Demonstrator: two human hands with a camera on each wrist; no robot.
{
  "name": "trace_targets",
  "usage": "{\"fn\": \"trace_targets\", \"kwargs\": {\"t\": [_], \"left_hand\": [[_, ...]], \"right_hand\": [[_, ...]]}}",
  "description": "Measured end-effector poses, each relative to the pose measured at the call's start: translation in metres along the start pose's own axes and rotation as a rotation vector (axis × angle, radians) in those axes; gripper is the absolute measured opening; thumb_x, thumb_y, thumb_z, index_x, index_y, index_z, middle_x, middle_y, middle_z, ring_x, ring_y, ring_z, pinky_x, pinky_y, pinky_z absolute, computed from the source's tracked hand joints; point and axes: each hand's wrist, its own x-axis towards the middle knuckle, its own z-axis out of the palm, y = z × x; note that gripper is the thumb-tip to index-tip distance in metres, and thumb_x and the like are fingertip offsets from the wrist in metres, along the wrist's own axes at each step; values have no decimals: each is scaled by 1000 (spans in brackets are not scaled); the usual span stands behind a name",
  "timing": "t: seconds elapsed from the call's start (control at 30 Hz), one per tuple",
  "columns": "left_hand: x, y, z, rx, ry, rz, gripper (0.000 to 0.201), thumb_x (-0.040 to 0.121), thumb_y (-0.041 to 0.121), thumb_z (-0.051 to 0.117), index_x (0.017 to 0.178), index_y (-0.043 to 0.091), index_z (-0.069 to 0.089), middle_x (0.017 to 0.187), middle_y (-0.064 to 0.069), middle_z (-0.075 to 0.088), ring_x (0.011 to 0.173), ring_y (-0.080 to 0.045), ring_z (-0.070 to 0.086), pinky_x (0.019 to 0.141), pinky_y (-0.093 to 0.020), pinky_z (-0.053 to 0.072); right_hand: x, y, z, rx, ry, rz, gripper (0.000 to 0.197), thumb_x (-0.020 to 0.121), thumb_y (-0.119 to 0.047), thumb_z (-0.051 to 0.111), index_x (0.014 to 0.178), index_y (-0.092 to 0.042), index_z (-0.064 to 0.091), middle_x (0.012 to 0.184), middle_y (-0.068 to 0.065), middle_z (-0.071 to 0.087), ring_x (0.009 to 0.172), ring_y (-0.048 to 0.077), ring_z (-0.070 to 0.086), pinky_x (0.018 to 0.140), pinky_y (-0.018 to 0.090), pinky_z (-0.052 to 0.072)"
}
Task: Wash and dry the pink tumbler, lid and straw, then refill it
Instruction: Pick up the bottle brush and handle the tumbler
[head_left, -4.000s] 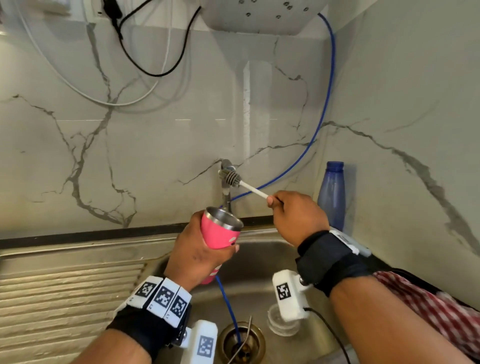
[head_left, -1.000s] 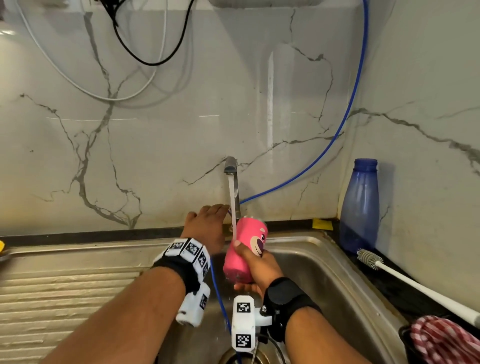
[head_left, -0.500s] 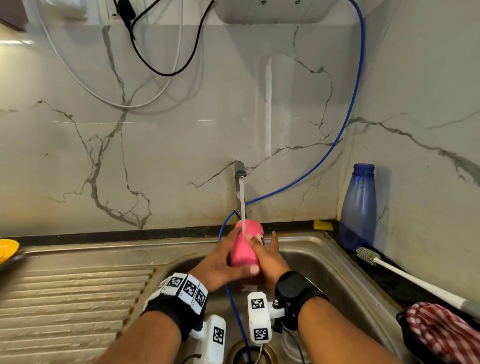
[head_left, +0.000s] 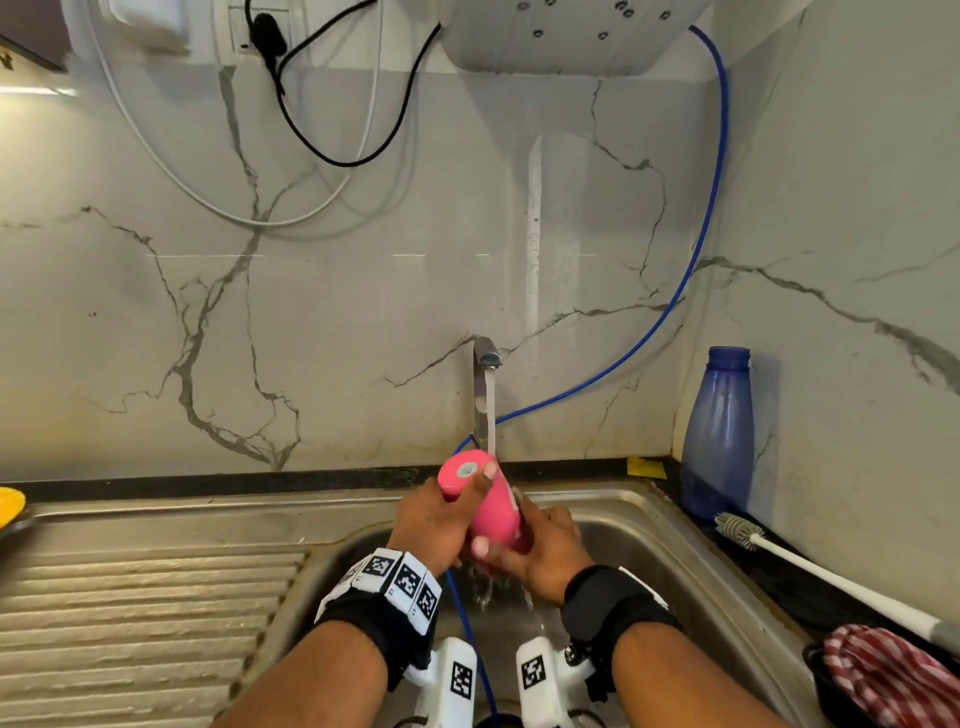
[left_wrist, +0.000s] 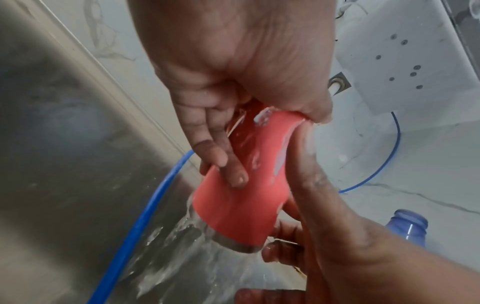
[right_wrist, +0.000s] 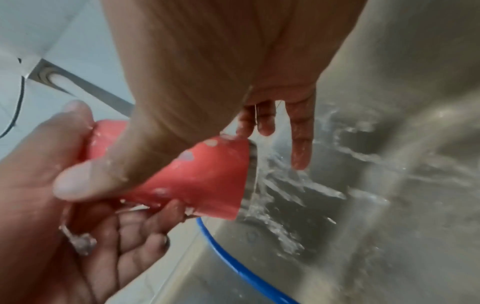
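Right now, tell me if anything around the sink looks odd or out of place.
A blue hose drops from the wall unit, crosses the marble behind the tap and trails into the sink, close under the tumbler being rinsed. Otherwise nothing looks spilled or damaged.

Veined marble walls (head_left: 363, 312), steel sink (head_left: 675, 551), ribbed drainboard (head_left: 130, 613).
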Motion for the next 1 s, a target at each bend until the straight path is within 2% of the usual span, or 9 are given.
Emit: {"fn": "trace_targets", "kwargs": {"t": [0.07, 0.1, 0.2, 0.3, 0.4, 0.53, 0.7, 0.87, 1.0], "left_hand": [[-1, -1, -2, 55, -64, 6, 80, 71, 93, 44, 102, 24, 68, 84, -5, 75, 67, -21, 72, 67, -36, 61], [-2, 0, -2, 44, -106, 5, 71, 78, 87, 45, 101, 23, 65, 78, -9, 75, 60, -23, 71, 59, -34, 59], [-3, 0, -2, 27, -200, 1, 54, 88, 75, 45, 106, 26, 57, 72, -11, 74, 51, -26, 70, 45, -29, 52], [3, -7, -3, 137, -178, 10, 80, 73, 96, 35, 108, 30, 63, 90, 0, 75, 67, -23, 73, 71, -36, 61], [5, -11, -1, 134, -123, -28, 101, 58, 101, 36, 116, 25, 67, 106, 0, 74, 95, -22, 70, 93, -40, 55], [6, -10, 5, -160, -67, -239, 90, 64, 91, 53, 111, 15, 63, 108, -12, 71, 91, -30, 72, 74, -48, 63], [4, -6, 13, -664, -61, -514, 66, 95, 57, 56, 139, 10, 42, 127, -30, 58, 102, -48, 66, 66, -56, 62], [1, -1, 9, -565, -114, -499, 46, 101, 45, 53, 139, 24, 39, 125, -21, 58, 96, -42, 69, 67, -47, 63], [-5, 0, 1, -294, -174, -448, 53, 96, 57, 55, 124, 12, 56, 117, -18, 67, 94, -34, 70, 72, -45, 64]], "right_hand": [[0, 2, 5, 72, -30, 14, 106, 46, -89, 71, 133, -33, 51, 121, 1, 49, 106, 13, 55, 101, 27, 48], [0, 3, 6, 146, -25, 11, 90, 56, -72, 82, 128, -24, 58, 118, 0, 59, 98, 10, 63, 94, 25, 54], [-1, 2, 9, 222, -5, 25, 53, 78, -38, 83, 122, -18, 63, 102, -6, 71, 83, 1, 66, 70, 10, 53], [-3, 0, 9, 255, 3, 30, 55, 80, -43, 80, 127, -23, 62, 107, -7, 70, 92, 7, 67, 77, 14, 52], [-4, -2, 7, 286, 35, 28, 55, 81, -46, 78, 128, -23, 61, 108, -7, 70, 95, 8, 67, 77, 14, 52], [0, -2, 4, 387, 73, 37, 69, 79, -49, 79, 136, -22, 52, 121, -2, 65, 104, 14, 66, 89, 28, 56], [1, -3, -5, 607, 108, 80, 82, 72, -41, 87, 137, -35, 37, 132, 3, 49, 110, 24, 60, 82, 34, 60], [7, 1, -14, 777, 324, 88, 89, 63, -38, 93, 133, -39, 37, 128, 5, 55, 105, 25, 64, 90, 44, 59], [9, -6, -19, 780, 395, 57, 94, 71, -26, 90, 143, -34, 31, 119, 3, 57, 102, 20, 63, 89, 39, 56]]}}
